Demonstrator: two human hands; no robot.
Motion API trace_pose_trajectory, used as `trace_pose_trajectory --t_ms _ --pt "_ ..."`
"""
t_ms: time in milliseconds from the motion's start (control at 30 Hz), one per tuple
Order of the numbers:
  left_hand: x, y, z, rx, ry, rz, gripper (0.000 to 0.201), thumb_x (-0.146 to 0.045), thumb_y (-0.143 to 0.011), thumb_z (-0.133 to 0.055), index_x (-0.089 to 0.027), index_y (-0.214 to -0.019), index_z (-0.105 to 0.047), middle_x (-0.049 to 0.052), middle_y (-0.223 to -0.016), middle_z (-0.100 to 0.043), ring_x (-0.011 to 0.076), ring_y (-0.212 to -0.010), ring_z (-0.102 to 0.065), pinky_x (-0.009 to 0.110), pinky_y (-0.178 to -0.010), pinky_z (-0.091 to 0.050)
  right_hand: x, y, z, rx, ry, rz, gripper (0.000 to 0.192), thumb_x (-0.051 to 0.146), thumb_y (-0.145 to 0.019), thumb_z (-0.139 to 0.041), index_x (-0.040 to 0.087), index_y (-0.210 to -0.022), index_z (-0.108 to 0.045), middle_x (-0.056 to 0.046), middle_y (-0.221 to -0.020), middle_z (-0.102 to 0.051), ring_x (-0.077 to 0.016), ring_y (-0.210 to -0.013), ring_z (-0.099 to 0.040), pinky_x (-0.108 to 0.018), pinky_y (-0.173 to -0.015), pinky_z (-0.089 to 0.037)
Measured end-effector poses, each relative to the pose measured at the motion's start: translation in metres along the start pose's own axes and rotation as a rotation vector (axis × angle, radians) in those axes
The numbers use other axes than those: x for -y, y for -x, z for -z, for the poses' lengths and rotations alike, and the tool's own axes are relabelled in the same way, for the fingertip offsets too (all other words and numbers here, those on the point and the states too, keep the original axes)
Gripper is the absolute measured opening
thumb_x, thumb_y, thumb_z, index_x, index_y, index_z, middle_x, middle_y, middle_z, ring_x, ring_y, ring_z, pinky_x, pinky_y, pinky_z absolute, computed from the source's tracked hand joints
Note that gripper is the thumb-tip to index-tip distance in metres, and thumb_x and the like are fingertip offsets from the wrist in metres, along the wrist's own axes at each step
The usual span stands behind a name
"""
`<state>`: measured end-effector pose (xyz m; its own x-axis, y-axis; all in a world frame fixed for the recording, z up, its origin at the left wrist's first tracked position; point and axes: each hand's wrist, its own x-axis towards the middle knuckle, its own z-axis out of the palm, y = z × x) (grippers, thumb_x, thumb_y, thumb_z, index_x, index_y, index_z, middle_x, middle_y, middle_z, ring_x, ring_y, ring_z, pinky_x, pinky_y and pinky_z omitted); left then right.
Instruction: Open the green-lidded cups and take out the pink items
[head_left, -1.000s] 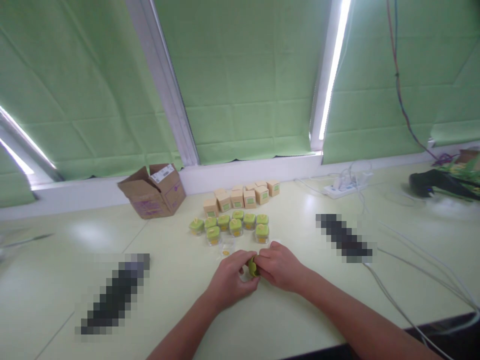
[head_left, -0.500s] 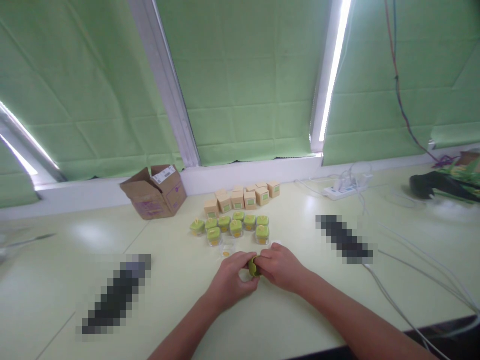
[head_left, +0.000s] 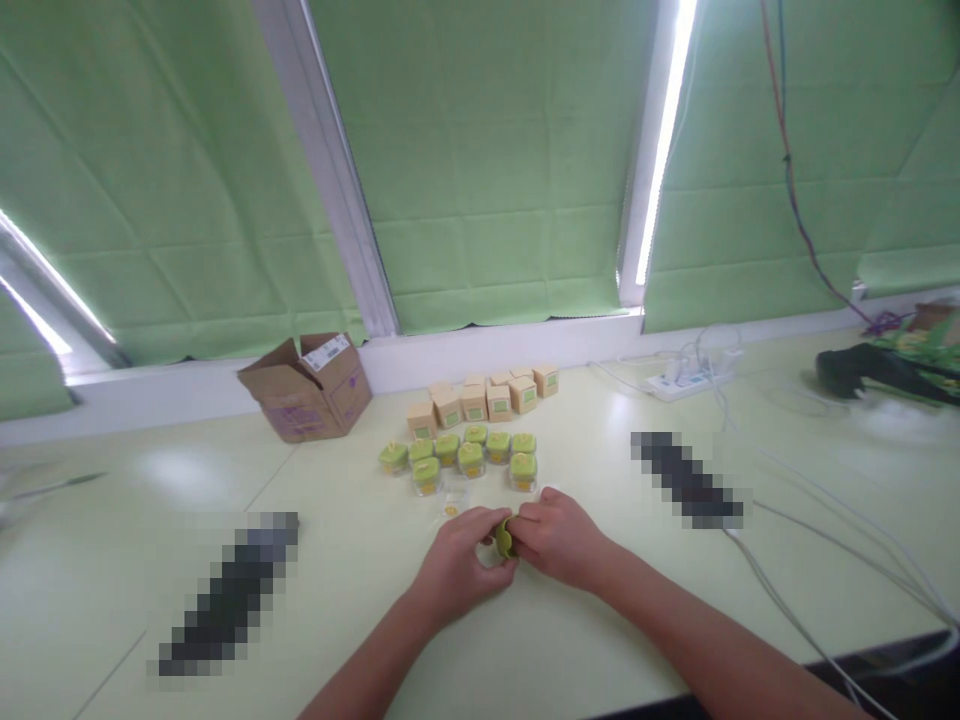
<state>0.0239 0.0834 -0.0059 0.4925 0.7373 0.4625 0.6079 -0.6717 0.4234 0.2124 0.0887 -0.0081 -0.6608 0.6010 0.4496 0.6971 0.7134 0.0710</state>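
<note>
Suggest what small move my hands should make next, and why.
I'd have the right hand press gently along the edge of the green piece while the left hand steadies it. Both hands meet on it, and the clear container just beyond shows no green top, unlike the capped jars behind, so the piece may be its lid.

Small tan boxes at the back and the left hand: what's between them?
The head view shows a group of green-lidded clear containers, then, nearer the left hand, a clear container with no green lid visible.
</note>
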Motion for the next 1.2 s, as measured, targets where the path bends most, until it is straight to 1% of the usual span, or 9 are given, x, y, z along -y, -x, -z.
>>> trace_pose_trajectory --t_ms 100,267,467,700,800,900,1033,1200 --pt "0.001 0.0 -0.001 0.035 -0.002 0.008 0.045 -0.016 -0.064 -0.064 -0.019 -0.109 -0.061 0.002 -0.086 -0.067 0.0144 -0.069 -0.06 0.027 -0.069 -0.051 -0.001 0.0 -0.001 0.012 -0.005 -0.003 0.013 0.025 -0.086 -0.055 0.018 -0.08 -0.064 -0.001 -0.069 -0.063 -0.0124 -0.06 -0.054 -0.031 -0.061 -0.03" --pt "0.002 -0.001 0.0 0.067 0.009 0.024 0.047 -0.017 -0.065 -0.063 -0.02 -0.112 -0.06 0.003 -0.092 -0.067 0.0143 -0.07 -0.059 0.027 -0.07 -0.051 -0.001 0.0 0.0 0.026 -0.008 -0.005 0.013 0.025 -0.086 -0.054 0.018 -0.083 -0.064 -0.001 -0.071 -0.063 -0.0133 -0.062 -0.055 -0.03 -0.06 -0.031" --pt "0.001 -0.001 0.002 0.068 0.011 0.038 0.047 -0.017 -0.064 -0.063 -0.019 -0.111 -0.06 0.003 -0.093 -0.068 0.0147 -0.071 -0.059 0.028 -0.072 -0.051 0.0 0.002 0.001 0.017 -0.018 -0.04 0.013 0.024 -0.084 -0.052 0.018 -0.084 -0.064 -0.002 -0.074 -0.063 -0.0146 -0.065 -0.055 -0.028 -0.06 -0.033" --pt "0.001 -0.002 0.003 0.052 -0.006 0.052 0.047 -0.02 -0.064 -0.065 -0.021 -0.11 -0.059 0.002 -0.095 -0.068 0.015 -0.07 -0.059 0.03 -0.074 -0.051 0.0 0.003 0.002 0.004 -0.067 -0.063 0.012 0.023 -0.08 -0.052 0.019 -0.083 -0.063 -0.002 -0.073 -0.064 -0.0136 -0.064 -0.055 -0.026 -0.06 -0.034" --pt "0.001 -0.002 0.004 0.05 0.0 0.048 0.045 -0.02 -0.064 -0.065 -0.021 -0.109 -0.059 0.002 -0.096 -0.068 0.016 -0.075 -0.061 0.029 -0.075 -0.05 0.001 0.004 0.003 -0.015 -0.09 -0.074 0.011 0.023 -0.08 -0.052 0.019 -0.081 -0.062 -0.002 -0.073 -0.064 -0.0137 -0.064 -0.056 -0.026 -0.059 -0.033" --pt "0.004 -0.002 0.005 0.055 -0.001 0.054 0.042 -0.021 -0.066 -0.066 -0.022 -0.108 -0.059 0.003 -0.095 -0.068 0.0163 -0.075 -0.061 0.029 -0.073 -0.051 0.001 0.005 0.006 -0.058 -0.13 -0.104 0.01 0.023 -0.079 -0.051 0.019 -0.08 -0.06 -0.002 -0.072 -0.064 -0.014 -0.063 -0.056 -0.026 -0.059 -0.034" --pt "0.009 -0.002 0.006 0.029 -0.015 0.088 0.043 -0.023 -0.067 -0.067 -0.021 -0.109 -0.059 0.003 -0.096 -0.068 0.0157 -0.072 -0.061 0.029 -0.071 -0.051 -0.004 0.006 0.009 -0.115 -0.228 -0.173 0.008 0.019 -0.079 -0.05 0.018 -0.08 -0.058 -0.002 -0.073 -0.064 -0.0139 -0.066 -0.057 -0.025 -0.062 -0.036" --pt "0.012 -0.002 0.007 0.055 0.009 0.134 0.042 -0.026 -0.07 -0.067 -0.023 -0.111 -0.059 0.003 -0.102 -0.068 0.0177 -0.082 -0.063 0.028 -0.073 -0.053 -0.02 0.006 0.014 -0.145 -0.427 -0.398 0.007 0.018 -0.08 -0.051 0.019 -0.082 -0.057 0.0 -0.072 -0.062 -0.0114 -0.063 -0.054 -0.021 -0.059 -0.037"
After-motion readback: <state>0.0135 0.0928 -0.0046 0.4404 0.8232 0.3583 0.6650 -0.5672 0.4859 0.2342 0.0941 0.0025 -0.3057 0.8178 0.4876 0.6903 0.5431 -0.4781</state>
